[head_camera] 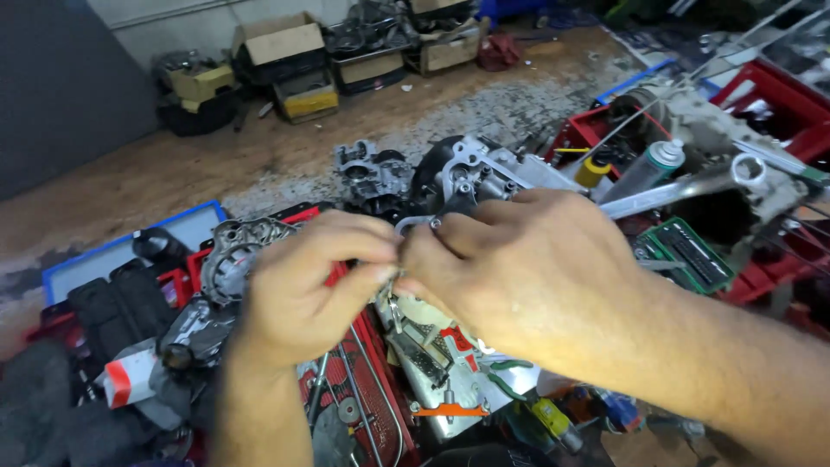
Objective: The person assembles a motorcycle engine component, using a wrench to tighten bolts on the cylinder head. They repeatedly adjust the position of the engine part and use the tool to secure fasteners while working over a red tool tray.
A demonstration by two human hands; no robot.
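Right hand (527, 277): nearest the lens, fingertips pinched on a small metal part (415, 225)
Left hand (307, 285): pinching it too, from the opposite side
Part: between both fingertips, above the cluttered red tray (380, 406)
Axis: cannot tell, mostly hidden

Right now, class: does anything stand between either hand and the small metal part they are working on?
Nothing visible does. The left hand and right hand both pinch the small metal part directly, fingertips meeting above the cluttered red tray.

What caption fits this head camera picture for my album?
Left hand and right hand pinch a small metal part above scattered engine pieces and tools.
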